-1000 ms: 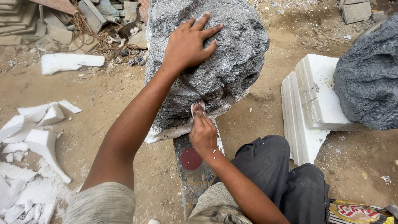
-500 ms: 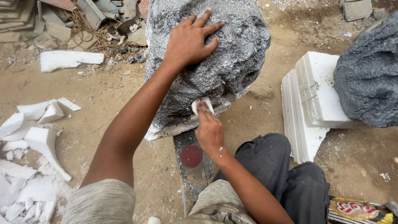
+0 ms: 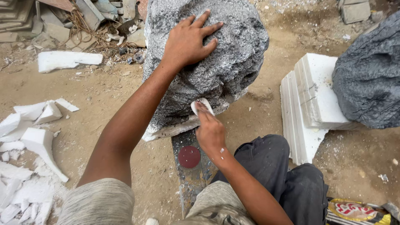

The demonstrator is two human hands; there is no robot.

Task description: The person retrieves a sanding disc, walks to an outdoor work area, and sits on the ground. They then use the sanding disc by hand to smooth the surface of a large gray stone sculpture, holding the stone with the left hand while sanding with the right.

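You wear a heathered grey-beige short-sleeved shirt, seen at lower left of the frame, and dark, dusty trousers at lower centre-right. Your arms are bare, and white flecks dot your right hand point(image 3: 210, 132) and wrist.

Rock point(image 3: 233, 62) on board point(image 3: 189, 175), foam scraps point(image 3: 29, 137) left, foam block point(image 3: 310, 104) right

Grey speckled rock point(image 3: 216, 54): top cut off at 12 o'clock edge. Dark rock point(image 3: 371, 79) cut off at 3 o'clock. Board point(image 3: 192, 171) partly hidden under rock and knee. Right hand point(image 3: 210, 131) covers most of small white piece point(image 3: 201, 105); kind unclear.
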